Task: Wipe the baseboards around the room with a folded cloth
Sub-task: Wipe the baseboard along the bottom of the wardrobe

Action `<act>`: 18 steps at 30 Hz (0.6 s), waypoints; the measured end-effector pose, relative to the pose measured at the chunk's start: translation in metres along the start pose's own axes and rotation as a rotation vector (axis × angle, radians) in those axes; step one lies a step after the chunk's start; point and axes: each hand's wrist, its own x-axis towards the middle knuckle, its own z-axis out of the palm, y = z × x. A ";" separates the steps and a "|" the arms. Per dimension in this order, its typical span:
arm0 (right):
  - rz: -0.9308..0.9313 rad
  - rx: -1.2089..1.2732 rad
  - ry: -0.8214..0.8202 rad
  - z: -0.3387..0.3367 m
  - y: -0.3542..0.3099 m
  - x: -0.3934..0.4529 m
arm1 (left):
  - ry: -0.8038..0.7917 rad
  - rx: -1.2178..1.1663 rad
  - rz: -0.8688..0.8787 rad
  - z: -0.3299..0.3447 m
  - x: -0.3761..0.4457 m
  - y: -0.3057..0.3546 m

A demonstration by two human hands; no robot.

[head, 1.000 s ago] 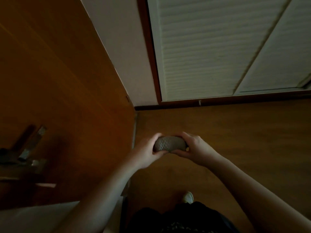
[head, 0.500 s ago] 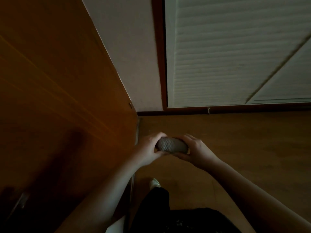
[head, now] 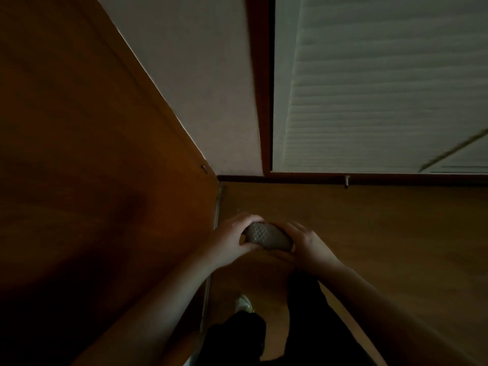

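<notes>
Both hands are holding the cloth [head: 268,236] between them, above the floor [head: 383,233] and near the room's corner. The left hand [head: 230,241] is curling its fingers and thumb round the cloth's left end; the right hand [head: 307,245] is gripping the right end. The cloth is grey, bundled and knobbly in texture. Far from the hands, the dark baseboard [head: 290,178] is running along the wall [head: 200,88], under a white louvred door [head: 369,88]. A wooden panel [head: 79,154] is standing at left.

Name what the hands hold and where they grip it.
A folded cloth: left hand grips its left end, right hand its right end.
</notes>
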 end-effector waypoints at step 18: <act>0.052 -0.016 0.083 0.159 0.193 0.130 | 0.145 0.093 0.020 0.082 0.131 -0.213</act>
